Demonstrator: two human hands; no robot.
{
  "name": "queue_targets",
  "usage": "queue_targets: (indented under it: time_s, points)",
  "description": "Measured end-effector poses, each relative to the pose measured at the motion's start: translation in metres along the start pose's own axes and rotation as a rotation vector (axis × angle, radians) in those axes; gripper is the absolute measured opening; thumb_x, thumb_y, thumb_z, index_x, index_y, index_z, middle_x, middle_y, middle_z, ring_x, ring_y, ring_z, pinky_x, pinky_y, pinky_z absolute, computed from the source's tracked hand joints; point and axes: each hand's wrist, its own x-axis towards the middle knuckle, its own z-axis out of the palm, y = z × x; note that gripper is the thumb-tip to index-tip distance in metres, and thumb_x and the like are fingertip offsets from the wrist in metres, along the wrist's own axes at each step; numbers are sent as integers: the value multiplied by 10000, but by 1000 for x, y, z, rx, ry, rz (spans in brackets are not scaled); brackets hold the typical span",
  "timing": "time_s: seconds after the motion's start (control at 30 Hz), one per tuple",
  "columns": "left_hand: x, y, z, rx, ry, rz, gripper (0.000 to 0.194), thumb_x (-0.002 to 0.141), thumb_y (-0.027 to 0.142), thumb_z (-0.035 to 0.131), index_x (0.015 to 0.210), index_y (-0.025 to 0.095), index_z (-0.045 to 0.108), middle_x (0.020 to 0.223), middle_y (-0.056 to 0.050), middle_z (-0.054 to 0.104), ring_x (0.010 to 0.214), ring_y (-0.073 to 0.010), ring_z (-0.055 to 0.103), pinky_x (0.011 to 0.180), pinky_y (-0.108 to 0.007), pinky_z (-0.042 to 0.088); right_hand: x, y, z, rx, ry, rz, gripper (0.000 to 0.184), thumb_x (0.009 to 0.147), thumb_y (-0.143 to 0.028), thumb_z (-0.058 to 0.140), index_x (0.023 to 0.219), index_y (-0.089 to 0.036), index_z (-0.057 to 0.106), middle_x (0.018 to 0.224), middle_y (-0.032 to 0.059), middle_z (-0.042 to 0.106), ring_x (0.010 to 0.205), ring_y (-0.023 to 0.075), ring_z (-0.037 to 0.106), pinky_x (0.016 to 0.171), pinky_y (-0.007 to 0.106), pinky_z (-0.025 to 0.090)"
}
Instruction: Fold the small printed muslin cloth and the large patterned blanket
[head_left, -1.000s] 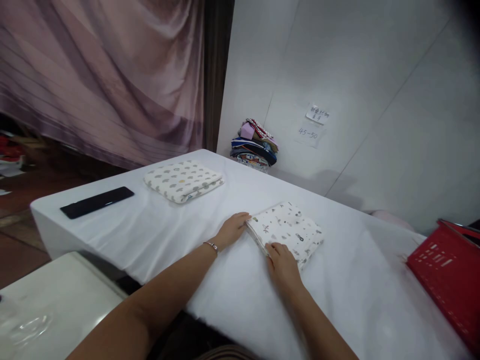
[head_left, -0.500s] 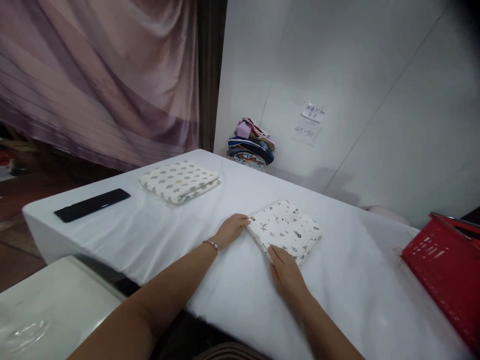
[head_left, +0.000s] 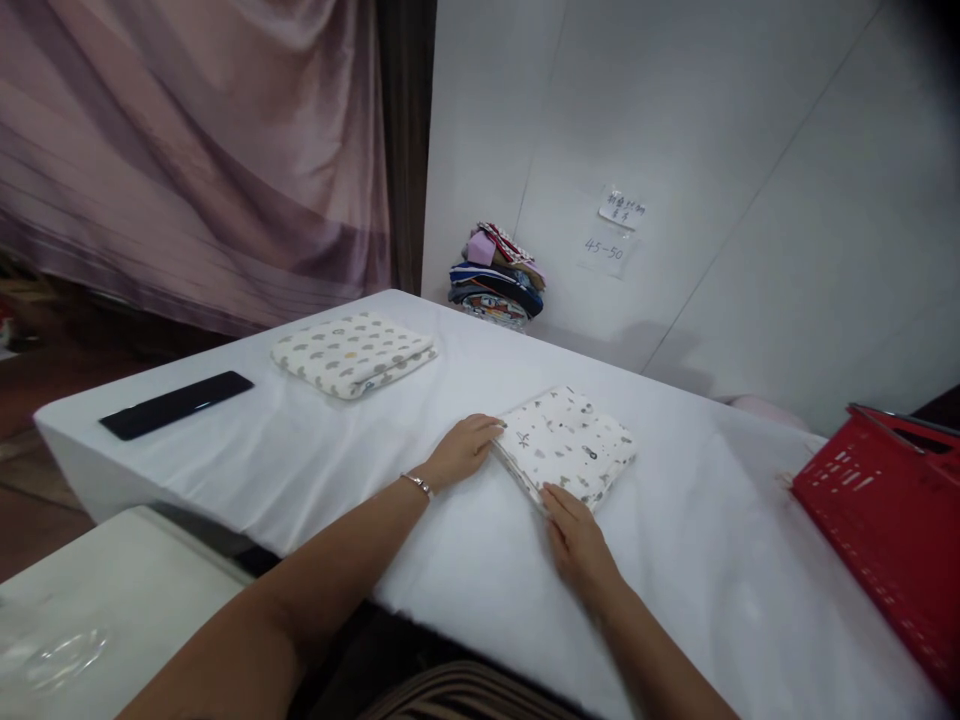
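Observation:
A folded white cloth (head_left: 574, 440) with small grey and dark prints lies on the white-covered table in front of me. My left hand (head_left: 466, 445), with a bracelet at its wrist, grips the cloth's left corner. At the near edge, my right hand (head_left: 577, 530) holds the cloth between thumb and fingers; the thumb is mostly hidden. Farther left rests a second folded cloth (head_left: 349, 350), white with grey fan-like shapes, and neither hand touches it.
A black flat slab (head_left: 177, 404) lies at the table's left end. On the right stands a red plastic basket (head_left: 885, 540). Folded fabrics (head_left: 498, 275) are stacked by the wall behind the table. A pale surface (head_left: 112, 590) sits at lower left, and a pinkish curtain (head_left: 195, 150) hangs behind.
The whole view has shifted slightly, so things appear a little higher and farther left. Both hands keep their hold on the cloth, which looks nearly the same.

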Motion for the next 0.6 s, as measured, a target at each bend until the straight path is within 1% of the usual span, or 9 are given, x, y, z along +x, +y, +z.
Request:
queue_targets:
  time_s: [0.1, 0.23, 0.4, 0.5, 0.6]
  points:
    - [0, 9, -3, 21, -38, 57, 377, 817, 140, 462, 1156, 254, 581, 1276, -53, 527, 1203, -209, 421, 1049, -410, 300, 5, -4, -4, 47, 31, 65, 375, 887, -246, 389, 1220, -215, 559, 1254, 80, 545, 1172, 213, 470, 1011, 404, 383]
    - [2, 14, -1, 58, -63, 123, 285, 882, 220, 428, 1094, 245, 617, 1155, -66, 590, 1112, -194, 480, 992, -375, 338, 13, -7, -7, 39, 83, 100, 317, 895, -285, 394, 1121, -207, 602, 1128, 94, 591, 1079, 219, 503, 944, 388, 424]
    - [6, 9, 5, 137, -21, 177, 263, 911, 233, 405, 1023, 225, 642, 1033, -60, 629, 986, -183, 526, 886, -362, 390, 21, -9, -7, -59, 93, 77, 238, 889, -272, 427, 1004, -210, 626, 1017, 82, 610, 969, 218, 529, 863, 387, 447]
    - [6, 7, 6, 153, 3, 213, 250, 915, 236, 410, 1026, 219, 633, 1029, -55, 626, 981, -174, 527, 876, -349, 392, 23, -10, -8, -103, 85, 76, 209, 884, -260, 443, 959, -212, 631, 998, 77, 609, 952, 218, 530, 853, 381, 439]
    - [5, 10, 6, 148, 6, 252, 237, 911, 252, 432, 1062, 221, 612, 1063, -56, 614, 1018, -173, 515, 903, -346, 380, 24, -11, -9, -95, 85, 88, 197, 884, -254, 446, 936, -208, 630, 970, 73, 610, 929, 213, 531, 840, 365, 435]
